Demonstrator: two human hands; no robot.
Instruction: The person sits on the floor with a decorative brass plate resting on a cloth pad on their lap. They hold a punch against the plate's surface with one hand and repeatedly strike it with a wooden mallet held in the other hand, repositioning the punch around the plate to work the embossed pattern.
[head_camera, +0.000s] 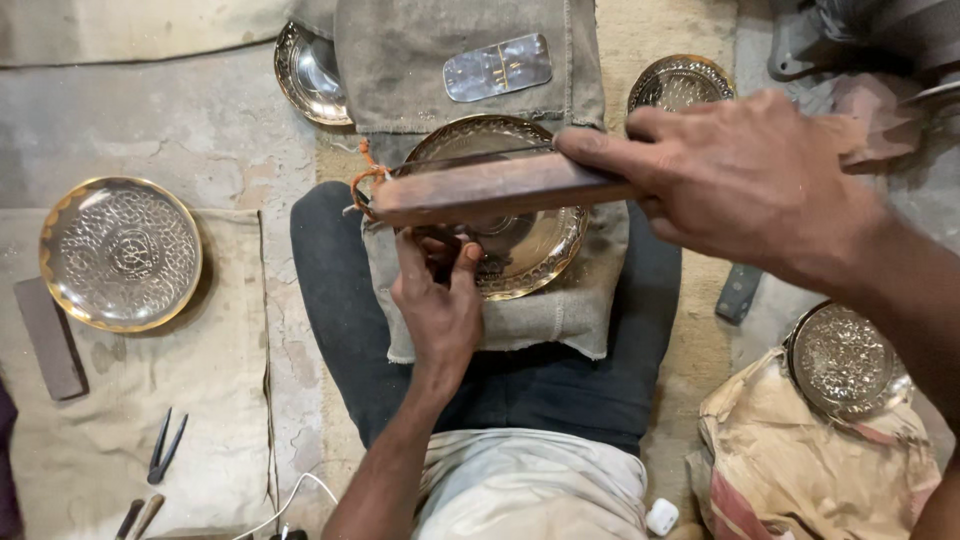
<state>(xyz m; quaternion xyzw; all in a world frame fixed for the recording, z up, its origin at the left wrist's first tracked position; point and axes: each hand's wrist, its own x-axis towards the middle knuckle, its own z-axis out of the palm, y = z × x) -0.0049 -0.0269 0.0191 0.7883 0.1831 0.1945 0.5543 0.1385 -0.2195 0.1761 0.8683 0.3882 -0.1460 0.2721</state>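
From the head camera, a brass plate (520, 245) rested on a burlap cloth (540, 310) over the seated person's lap. The left hand (437, 300) pinched its near rim, fingers closed on the edge. The right hand (745, 185) gripped a wooden bow (495, 188) held across the plate, so the surface working seemed under way; a steady plate looked needed for the next stroke. The bow covered the plate's centre, and its contact point was hard to make out. Other engraved plates (120, 252) lay around.

Floor: rough grey concrete (200, 120), stained and worn.
Coverings: beige cloth (100, 440) spread at left; sacking (800, 470) crumpled at right.
Light: soft, evenly diffused.
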